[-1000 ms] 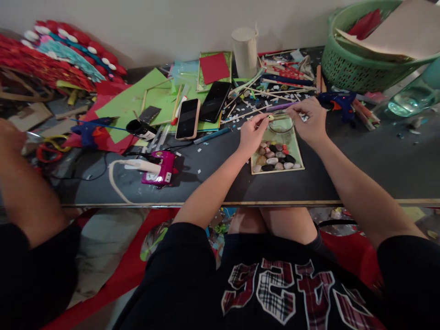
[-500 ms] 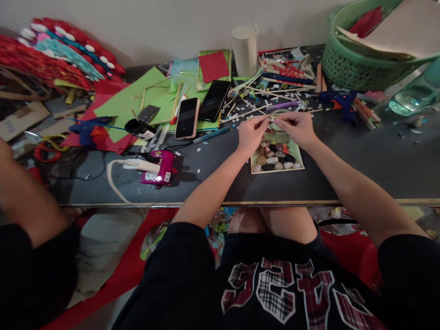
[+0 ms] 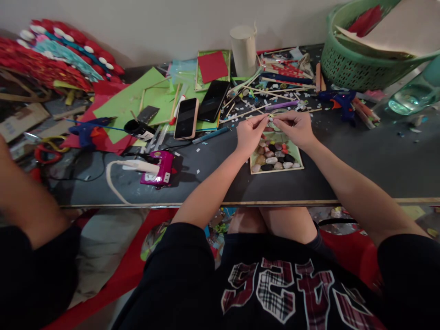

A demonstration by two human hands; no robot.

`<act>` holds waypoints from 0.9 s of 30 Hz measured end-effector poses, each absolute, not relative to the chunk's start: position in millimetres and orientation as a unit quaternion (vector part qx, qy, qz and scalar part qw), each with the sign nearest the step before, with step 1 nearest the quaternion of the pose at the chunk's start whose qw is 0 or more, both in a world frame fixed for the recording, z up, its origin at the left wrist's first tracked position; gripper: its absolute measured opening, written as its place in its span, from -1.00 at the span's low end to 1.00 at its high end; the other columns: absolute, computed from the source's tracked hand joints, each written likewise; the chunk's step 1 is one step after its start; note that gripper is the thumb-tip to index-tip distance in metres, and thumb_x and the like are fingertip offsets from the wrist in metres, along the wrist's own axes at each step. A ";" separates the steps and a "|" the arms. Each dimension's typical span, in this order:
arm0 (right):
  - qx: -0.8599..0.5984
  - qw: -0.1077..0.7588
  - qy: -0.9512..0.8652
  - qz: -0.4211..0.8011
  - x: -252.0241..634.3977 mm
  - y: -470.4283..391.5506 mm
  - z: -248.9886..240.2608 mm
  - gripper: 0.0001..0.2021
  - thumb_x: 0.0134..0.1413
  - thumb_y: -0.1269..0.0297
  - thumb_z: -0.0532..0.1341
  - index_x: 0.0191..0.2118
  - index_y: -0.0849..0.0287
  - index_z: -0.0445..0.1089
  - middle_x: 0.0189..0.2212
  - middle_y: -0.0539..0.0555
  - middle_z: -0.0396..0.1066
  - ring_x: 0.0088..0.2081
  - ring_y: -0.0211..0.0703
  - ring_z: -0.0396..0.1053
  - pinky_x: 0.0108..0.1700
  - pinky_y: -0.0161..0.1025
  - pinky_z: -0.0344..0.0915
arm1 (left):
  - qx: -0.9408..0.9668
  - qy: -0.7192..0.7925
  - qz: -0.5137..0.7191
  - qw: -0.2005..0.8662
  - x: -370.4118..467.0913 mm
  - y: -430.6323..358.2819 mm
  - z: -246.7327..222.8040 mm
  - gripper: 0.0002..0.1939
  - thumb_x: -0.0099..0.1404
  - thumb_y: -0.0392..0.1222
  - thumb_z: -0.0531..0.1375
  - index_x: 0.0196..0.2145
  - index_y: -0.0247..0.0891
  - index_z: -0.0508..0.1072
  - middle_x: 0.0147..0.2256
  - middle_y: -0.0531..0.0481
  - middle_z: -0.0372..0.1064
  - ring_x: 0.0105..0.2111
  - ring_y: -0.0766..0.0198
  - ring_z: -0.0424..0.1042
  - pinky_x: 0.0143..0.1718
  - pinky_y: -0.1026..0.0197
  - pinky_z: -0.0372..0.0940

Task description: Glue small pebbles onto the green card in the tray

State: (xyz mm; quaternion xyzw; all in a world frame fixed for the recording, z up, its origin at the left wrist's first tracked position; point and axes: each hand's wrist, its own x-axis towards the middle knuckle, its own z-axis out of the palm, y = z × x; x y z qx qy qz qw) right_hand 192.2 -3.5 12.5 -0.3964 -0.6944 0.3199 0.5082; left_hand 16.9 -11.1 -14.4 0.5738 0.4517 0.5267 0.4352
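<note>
So the worktop (image 3: 213, 183) is dark grey with a pale strip along the front edge, and it's pretty buried toward the back. Plain pale wall (image 3: 178, 23) right behind it. Far side has green paper (image 3: 127, 97) with red under it, two phones (image 3: 186, 118) lying side by side, a white cylinder (image 3: 243, 52) standing up, and loads of thin sticks and tiny scraps. Right end: green basket (image 3: 360, 71) stuffed with paper, plus a blue glue gun (image 3: 338, 98) just beside it. A purple power adapter (image 3: 158, 169) sits nearer the front edge, white plug in it. Floor (image 3: 220, 225) is littered too, and somebody else's arm (image 3: 25, 188) pokes in on the left.

The pebble tray (image 3: 277, 171) is flat on the worktop, stones bunched at the near end. Left hand (image 3: 249, 135) and right hand (image 3: 298, 130) are over its far end, each grip pinched on a tiny pale bit (image 3: 270, 118), too small to identify.
</note>
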 end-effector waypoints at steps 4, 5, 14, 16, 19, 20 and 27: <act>-0.399 0.516 -0.689 0.316 192.3 -3.1 11.0 -0.73 0.04 -0.01 0.39 -0.36 0.08 0.68 -0.44 0.04 0.58 -0.48 -0.24 0.30 -0.41 -0.22 0.22 | 0.574 0.444 0.526 0.445 17.1 -9.4 -15.2 -0.56 0.42 0.20 0.25 0.01 -0.18 0.60 -0.15 -0.05 0.67 -0.24 0.16 0.70 -0.46 0.28 0.53; -0.399 0.519 -0.688 0.313 192.3 -3.0 10.8 -0.74 0.04 0.00 0.38 -0.36 0.09 0.68 -0.44 0.04 0.58 -0.48 -0.25 0.30 -0.41 -0.23 0.21 | 0.573 0.443 0.525 0.447 17.2 -9.3 -15.0 -0.56 0.42 0.20 0.25 0.01 -0.19 0.60 -0.15 -0.05 0.67 -0.24 0.16 0.70 -0.46 0.28 0.52; -0.404 0.518 -0.690 0.303 190.8 -5.0 13.0 -0.62 0.05 -0.12 0.39 -0.39 0.15 0.63 -0.49 0.03 0.52 -0.50 -0.31 0.24 -0.44 -0.27 0.18 | 0.557 0.458 0.526 0.451 19.5 -14.3 -4.8 -0.70 0.44 0.04 0.29 -0.04 -0.22 0.59 -0.23 -0.04 0.65 -0.31 0.25 0.67 -0.48 0.34 0.42; -0.401 0.526 -0.683 0.308 190.8 -3.9 11.2 -0.55 0.05 -0.21 0.38 -0.39 0.15 0.61 -0.50 0.02 0.49 -0.50 -0.32 0.23 -0.44 -0.27 0.19 | 0.550 0.455 0.532 0.454 20.6 -14.8 -3.7 -0.77 0.44 -0.05 0.29 -0.07 -0.22 0.59 -0.28 -0.01 0.64 -0.35 0.27 0.66 -0.49 0.35 0.39; -0.392 0.551 -0.668 0.310 192.9 2.0 4.3 -0.46 0.06 -0.34 0.34 -0.32 0.12 0.55 -0.48 0.01 0.44 -0.49 -0.31 0.28 -0.42 -0.26 0.28 | 0.552 0.451 0.541 0.445 21.3 -14.9 -3.7 -0.82 0.44 -0.09 0.30 -0.11 -0.23 0.57 -0.35 0.01 0.60 -0.38 0.28 0.63 -0.49 0.34 0.38; -0.390 0.557 -0.664 0.311 194.1 4.9 1.1 -0.45 0.05 -0.37 0.33 -0.27 0.10 0.52 -0.48 0.00 0.43 -0.49 -0.29 0.30 -0.41 -0.24 0.32 | 0.555 0.450 0.544 0.439 21.1 -14.9 -3.8 -0.81 0.43 -0.07 0.30 -0.12 -0.23 0.56 -0.34 0.00 0.60 -0.38 0.27 0.63 -0.49 0.33 0.38; -0.396 0.510 -0.683 0.341 198.8 17.7 -15.3 -0.31 0.00 -0.40 0.36 0.03 0.03 0.31 -0.29 0.04 0.53 -0.33 -0.14 0.50 -0.30 -0.12 0.49 | 0.608 0.434 0.543 0.384 17.8 -13.8 -8.9 -0.78 0.42 -0.02 0.31 -0.12 -0.20 0.48 -0.11 -0.09 0.62 -0.24 0.25 0.63 -0.21 0.19 0.52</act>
